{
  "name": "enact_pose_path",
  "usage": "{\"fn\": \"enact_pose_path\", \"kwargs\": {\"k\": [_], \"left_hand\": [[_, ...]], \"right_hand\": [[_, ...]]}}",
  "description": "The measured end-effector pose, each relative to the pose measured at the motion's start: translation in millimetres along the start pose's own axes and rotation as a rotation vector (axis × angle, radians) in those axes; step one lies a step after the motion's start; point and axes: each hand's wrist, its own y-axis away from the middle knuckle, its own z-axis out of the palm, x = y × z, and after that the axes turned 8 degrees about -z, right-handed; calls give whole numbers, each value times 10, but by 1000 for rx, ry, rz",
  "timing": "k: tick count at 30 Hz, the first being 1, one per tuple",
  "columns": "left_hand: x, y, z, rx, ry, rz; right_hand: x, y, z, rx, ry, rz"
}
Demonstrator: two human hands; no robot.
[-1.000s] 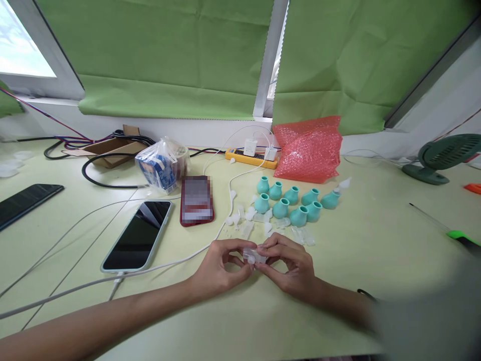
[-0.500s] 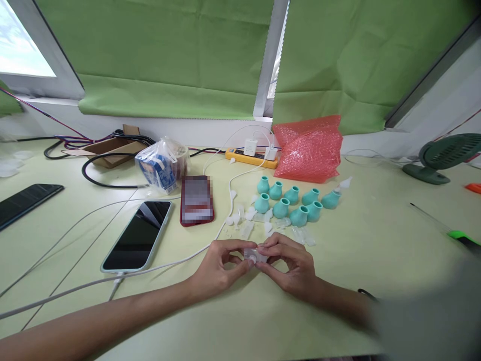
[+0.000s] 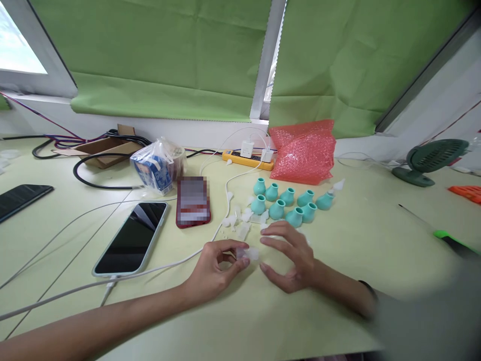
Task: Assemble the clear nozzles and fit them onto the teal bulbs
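Pinched between the thumb and fingers of my left hand (image 3: 221, 265) is a small translucent plastic piece (image 3: 251, 254), its end sticking out to the right. My right hand (image 3: 291, 258) is apart from it, just to the right, thumb and fingers spread with nothing between them. Beyond the hands stand several teal bulb-shaped pieces (image 3: 277, 209) with round open necks. One teal piece (image 3: 324, 201) at the right leans over with a white tip in its neck. Loose translucent bits (image 3: 243, 230) lie scattered in front of the bulbs, partly hidden by my right hand.
Left of my hands lie a phone (image 3: 131, 240) on a charging cable and a red-cased phone (image 3: 193, 203). Behind are a bagged blue box (image 3: 154, 168), a yellow power strip (image 3: 246, 159) and a red bubble-wrap pouch (image 3: 302, 153). A green-handled screwdriver (image 3: 445, 235) and fan (image 3: 436, 155) are at right.
My right hand has let go of the translucent piece, opened and drawn slightly away to the right. The left hand keeps its pinch. The whole view has shifted a little.
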Motion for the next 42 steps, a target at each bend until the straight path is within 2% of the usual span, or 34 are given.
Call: {"fn": "enact_pose_path", "kwargs": {"k": [2, 3, 6, 9, 11, 14, 18, 24, 27, 30, 33, 37, 42], "left_hand": [[-4, -12, -4, 0, 12, -12], [-9, -19, -3, 1, 29, -12], [-31, -38, 2, 18, 115, 9], [-53, -40, 6, 24, 183, 69], [-61, -35, 6, 4, 195, 123], [-65, -31, 10, -3, 187, 162], [-65, -48, 19, 34, 162, 120], [-50, -51, 26, 75, 118, 86], [-18, -24, 27, 88, 88, 43], [22, 7, 27, 101, 48, 12], [35, 32, 28, 114, 9, 37], [-1, 61, 21, 114, -50, 130], [-30, 73, 28, 105, -51, 121]], "right_hand": [[129, -43, -97, -2, 244, 1], [197, -64, -144, -26, 376, 55], [382, -100, -241, -202, 703, 310], [505, -67, -251, -385, 804, 474], [551, -22, -227, -442, 762, 521], [586, 25, -197, -401, 640, 559], [603, 14, -204, -223, 492, 552], [513, -81, -268, 159, 329, 366], [362, -108, -271, 228, 80, 303], [169, -104, -228, 212, -212, 328], [-1, -90, -168, 123, -408, 366], [-108, -82, -106, 9, -385, 359], [-99, -59, -52, -100, -329, 322]]}}
